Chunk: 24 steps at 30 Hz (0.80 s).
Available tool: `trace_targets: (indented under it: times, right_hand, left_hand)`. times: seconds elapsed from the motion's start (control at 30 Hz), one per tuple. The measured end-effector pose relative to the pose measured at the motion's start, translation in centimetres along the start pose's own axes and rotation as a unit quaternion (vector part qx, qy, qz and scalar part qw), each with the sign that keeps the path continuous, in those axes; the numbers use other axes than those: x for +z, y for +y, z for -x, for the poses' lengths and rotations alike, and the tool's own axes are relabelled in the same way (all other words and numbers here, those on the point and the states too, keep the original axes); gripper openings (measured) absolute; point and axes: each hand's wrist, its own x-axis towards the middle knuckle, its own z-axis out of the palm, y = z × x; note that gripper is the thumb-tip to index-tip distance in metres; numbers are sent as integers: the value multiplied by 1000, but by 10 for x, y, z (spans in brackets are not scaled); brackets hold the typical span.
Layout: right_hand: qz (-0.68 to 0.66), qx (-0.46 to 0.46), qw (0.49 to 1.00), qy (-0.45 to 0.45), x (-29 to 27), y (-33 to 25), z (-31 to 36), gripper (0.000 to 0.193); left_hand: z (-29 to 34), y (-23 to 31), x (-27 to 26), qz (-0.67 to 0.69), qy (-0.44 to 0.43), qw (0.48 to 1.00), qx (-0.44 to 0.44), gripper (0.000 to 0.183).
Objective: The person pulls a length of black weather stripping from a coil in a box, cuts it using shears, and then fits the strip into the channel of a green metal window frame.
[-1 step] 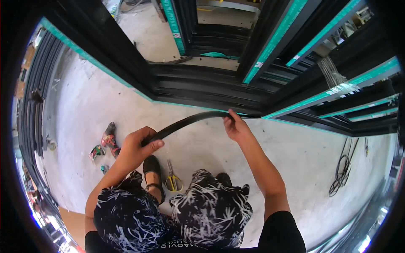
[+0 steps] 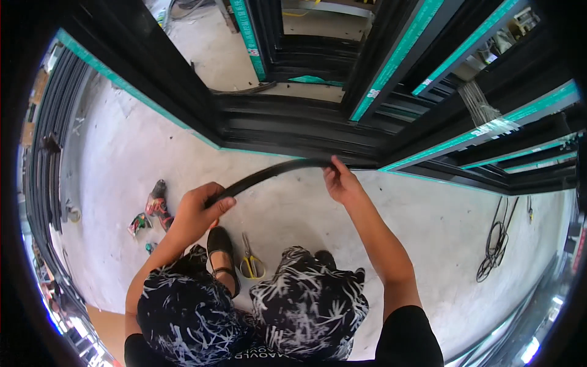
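Head cam: 1 black strip [image 2: 266, 174] is being held bowed, long axis being slanted up L-to-R; lower end being gripped by curled L hand [image 2: 199, 211], upper end being pinched by R hand [image 2: 342, 183], nearer dark frame [image 2: 287, 131].

Pale lettering [image 2: 391, 66], too small to make out, runs along the teal strips [image 2: 416, 30] on the edges of the black frames [image 2: 278, 116], a small whitish printed mark [image 2: 372, 94] stands near the lower end of one such strip, and white capitals [image 2: 275, 354], partly hidden, cross the black shirt [image 2: 408, 336].
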Motion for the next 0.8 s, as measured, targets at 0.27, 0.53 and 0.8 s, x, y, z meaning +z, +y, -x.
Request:
trace_targets:
  times: [0.27,0.53,0.8]
  right_hand:
    - [20,-166,981,100,-11,-26,-10,23]
    - [214,-192,917,276,36,-29,74,37]
    - [181,-279,892,305,14,-3,68,29]
  left_hand:
    - [-92,-16,-36,-95,-6,978,185,28]
    - [-117,-22,-50,-31,-37,961,274,27]
    - [-127,-33,-58,-120,-8,908,402,18]
